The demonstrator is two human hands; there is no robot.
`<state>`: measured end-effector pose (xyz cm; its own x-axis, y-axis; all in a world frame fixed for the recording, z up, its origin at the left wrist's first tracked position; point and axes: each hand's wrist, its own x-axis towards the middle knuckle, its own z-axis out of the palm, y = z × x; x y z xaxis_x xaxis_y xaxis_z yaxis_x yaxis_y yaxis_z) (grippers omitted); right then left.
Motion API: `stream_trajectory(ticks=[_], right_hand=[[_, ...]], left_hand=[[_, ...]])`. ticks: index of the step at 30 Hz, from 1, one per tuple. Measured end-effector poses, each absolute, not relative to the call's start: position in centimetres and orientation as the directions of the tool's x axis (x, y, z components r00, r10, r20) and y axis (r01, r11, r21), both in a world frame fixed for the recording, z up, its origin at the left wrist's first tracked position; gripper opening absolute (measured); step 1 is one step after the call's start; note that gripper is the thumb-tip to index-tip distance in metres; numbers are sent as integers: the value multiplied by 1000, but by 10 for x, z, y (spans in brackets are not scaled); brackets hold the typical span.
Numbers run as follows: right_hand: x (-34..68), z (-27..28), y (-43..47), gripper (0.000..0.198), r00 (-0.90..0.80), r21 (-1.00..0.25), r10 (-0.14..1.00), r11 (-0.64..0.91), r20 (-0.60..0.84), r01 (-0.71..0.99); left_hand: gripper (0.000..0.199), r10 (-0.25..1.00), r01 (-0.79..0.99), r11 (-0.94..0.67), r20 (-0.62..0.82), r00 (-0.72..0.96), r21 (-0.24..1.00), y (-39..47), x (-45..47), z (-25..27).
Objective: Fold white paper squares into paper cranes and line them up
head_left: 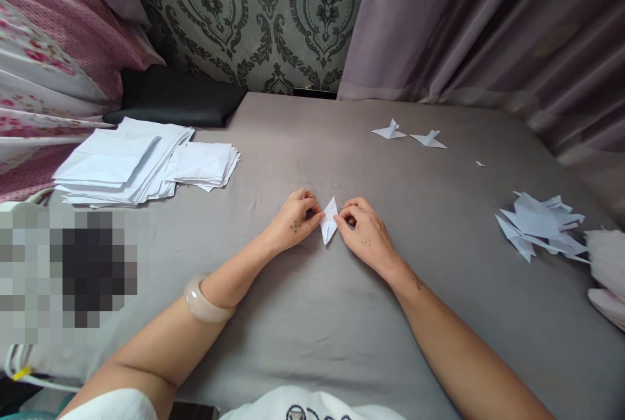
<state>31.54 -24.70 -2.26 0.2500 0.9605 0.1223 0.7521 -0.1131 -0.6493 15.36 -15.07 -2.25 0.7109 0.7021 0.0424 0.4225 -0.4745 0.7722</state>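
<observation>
A small diamond-shaped piece of folded white paper [329, 221] is held upright between my two hands, over the middle of the grey cloth surface [312, 316]. My left hand [297, 219] pinches its left corner between thumb and forefinger. On the opposite corner, the fingertips of my right hand [364, 231] are closed in the same way. A crease runs down the lower half of the paper. The fingertips cover both side corners.
At the left lie a stack of large white sheets [110, 159] and a smaller paper stack [205, 163], with a black folded item [180, 98] behind. Two folded paper birds [389, 130] sit at the back right. A pile of folded paper pieces [544, 224] lies at the right.
</observation>
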Motion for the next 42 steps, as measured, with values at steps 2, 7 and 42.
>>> stream_trajectory(ticks=[2,7,42], right_hand=[[315,-23,-247,17,266,-653,957,-129,116,746],[315,-27,-245,17,288,-664,950,-138,121,735],[298,2,-271,39,-88,-101,993,96,84,990]], left_hand=[[11,709,426,-468,41,704,774,-151,154,-22],[11,716,429,-456,35,697,780,-152,154,-21],[38,339,298,-910,102,935,287,-161,143,-9]])
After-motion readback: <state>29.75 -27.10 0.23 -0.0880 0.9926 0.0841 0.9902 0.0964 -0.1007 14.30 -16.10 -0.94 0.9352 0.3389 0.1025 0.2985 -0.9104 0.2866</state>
